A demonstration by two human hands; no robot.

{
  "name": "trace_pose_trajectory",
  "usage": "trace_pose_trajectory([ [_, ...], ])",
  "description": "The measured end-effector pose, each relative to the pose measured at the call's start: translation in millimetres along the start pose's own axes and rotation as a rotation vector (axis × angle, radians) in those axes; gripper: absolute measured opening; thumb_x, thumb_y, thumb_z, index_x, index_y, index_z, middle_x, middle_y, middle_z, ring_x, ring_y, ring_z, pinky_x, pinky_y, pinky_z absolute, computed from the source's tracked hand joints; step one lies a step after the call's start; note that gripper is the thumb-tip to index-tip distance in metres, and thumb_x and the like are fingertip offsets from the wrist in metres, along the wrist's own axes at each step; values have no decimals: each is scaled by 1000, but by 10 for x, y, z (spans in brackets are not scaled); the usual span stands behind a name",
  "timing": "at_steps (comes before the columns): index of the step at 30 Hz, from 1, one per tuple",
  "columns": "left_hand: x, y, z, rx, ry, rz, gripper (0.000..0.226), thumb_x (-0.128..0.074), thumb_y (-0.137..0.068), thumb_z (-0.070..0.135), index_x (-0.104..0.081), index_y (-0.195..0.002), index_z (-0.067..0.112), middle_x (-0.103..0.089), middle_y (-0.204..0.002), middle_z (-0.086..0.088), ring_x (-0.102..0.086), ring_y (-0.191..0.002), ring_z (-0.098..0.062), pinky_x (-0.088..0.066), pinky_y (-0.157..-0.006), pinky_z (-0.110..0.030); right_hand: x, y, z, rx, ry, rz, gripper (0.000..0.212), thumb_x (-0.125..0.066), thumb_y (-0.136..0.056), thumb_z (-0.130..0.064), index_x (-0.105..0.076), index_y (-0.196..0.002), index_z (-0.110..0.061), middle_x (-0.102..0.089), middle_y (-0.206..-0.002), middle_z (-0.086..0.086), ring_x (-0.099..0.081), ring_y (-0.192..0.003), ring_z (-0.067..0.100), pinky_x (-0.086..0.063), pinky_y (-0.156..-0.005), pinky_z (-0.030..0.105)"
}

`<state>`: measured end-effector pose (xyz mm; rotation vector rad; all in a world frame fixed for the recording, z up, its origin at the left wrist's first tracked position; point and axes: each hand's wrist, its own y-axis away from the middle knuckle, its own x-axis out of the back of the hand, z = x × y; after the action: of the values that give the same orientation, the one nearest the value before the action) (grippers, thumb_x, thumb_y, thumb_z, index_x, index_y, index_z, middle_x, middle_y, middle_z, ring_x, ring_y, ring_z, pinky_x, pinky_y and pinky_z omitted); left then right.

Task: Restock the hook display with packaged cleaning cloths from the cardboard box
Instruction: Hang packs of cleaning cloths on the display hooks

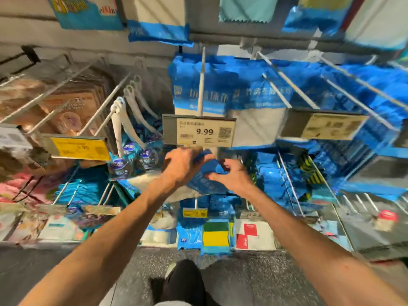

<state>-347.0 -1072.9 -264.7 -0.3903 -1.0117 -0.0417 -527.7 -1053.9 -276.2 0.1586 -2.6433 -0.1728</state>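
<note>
Both my hands hold one blue-and-white packaged cleaning cloth [205,184] just below the 9.99 price tag [198,131]. My left hand [183,166] grips the pack's top left corner. My right hand [231,173] pinches its blue top edge from the right. The tag sits at the tip of a white hook [201,85], where more blue cloth packs [194,85] hang further back. The cardboard box is out of view.
Other hooks to the right [287,85] carry blue packs behind a second price tag [329,127]. On the left hang white brushes [123,113], with a yellow tag [79,147] in front. Sponges [215,236] and packs fill the lower rows. My dark trouser leg [185,281] shows below.
</note>
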Motion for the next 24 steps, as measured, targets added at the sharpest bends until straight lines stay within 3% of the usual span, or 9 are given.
trace_pose_trajectory([
  [2,76,75,342,-116,17,82,56,-44,-89,63,-65,-72,14,-67,-67,-12,-67,-66,-35,-48,-52,-37,194,287,123,-32,35,-19,28,-86,-74,-23,-73,-91,-6,-71,-82,11,-58,-73,14,-46,-65,32],
  [4,129,259,577,-172,36,133,57,-41,-92,61,-63,-69,13,-62,-62,-8,-64,-61,-34,-46,-50,-37,437,562,191,-43,36,-9,28,-84,-76,-20,-71,-87,2,-60,-69,8,-51,-63,7,-38,-57,26],
  [9,290,500,1299,-265,111,302,43,-51,-94,46,-53,-64,15,-52,-58,0,-51,-54,-22,-34,-48,-31,1011,1142,174,-45,-147,192,18,-83,-77,-17,-71,-75,-4,-57,-64,3,-46,-58,11,-33,-56,29],
  [13,456,506,1736,-85,356,269,51,-47,-93,55,-65,-77,9,-55,-56,6,-53,-55,-16,-38,-52,-33,1353,1437,-52,2,-418,400,24,-86,-73,-16,-70,-89,-23,-71,-87,-3,-65,-75,9,-53,-68,23],
  [15,492,493,1833,-9,517,235,44,-53,-93,52,-64,-76,13,-50,-52,11,-43,-51,-3,-35,-52,-29,1465,1505,-89,-14,-537,434,26,-86,-72,-16,-71,-93,-21,-73,-95,1,-69,-86,16,-59,-80,33],
  [17,495,476,1862,56,655,162,42,-55,-87,57,-68,-82,17,-60,-64,9,-51,-61,-5,-44,-59,-31,1520,1563,-122,-56,-564,436,18,-84,-75,-17,-73,-89,-18,-75,-91,4,-71,-86,22,-58,-87,44],
  [19,519,457,1873,149,767,78,36,-60,-79,59,-69,-87,25,-69,-79,2,-63,-73,-11,-54,-70,-37,1557,1614,-190,-62,-532,439,11,-82,-78,-16,-72,-83,-18,-75,-84,1,-71,-77,19,-59,-84,44],
  [22,548,426,1880,260,874,-10,13,-67,-92,31,-64,-97,19,-69,-88,-5,-65,-76,-16,-58,-69,-40,1612,1627,-307,-10,-438,450,12,-80,-81,-16,-69,-79,-21,-72,-81,0,-66,-69,13,-58,-75,38],
  [24,602,390,1923,281,924,-46,21,-63,-96,14,-59,-117,17,-68,-92,-6,-67,-73,-12,-58,-67,-34,1649,1605,-358,30,-395,450,10,-79,-82,-18,-70,-81,-20,-72,-83,1,-66,-70,10,-56,-69,28],
])
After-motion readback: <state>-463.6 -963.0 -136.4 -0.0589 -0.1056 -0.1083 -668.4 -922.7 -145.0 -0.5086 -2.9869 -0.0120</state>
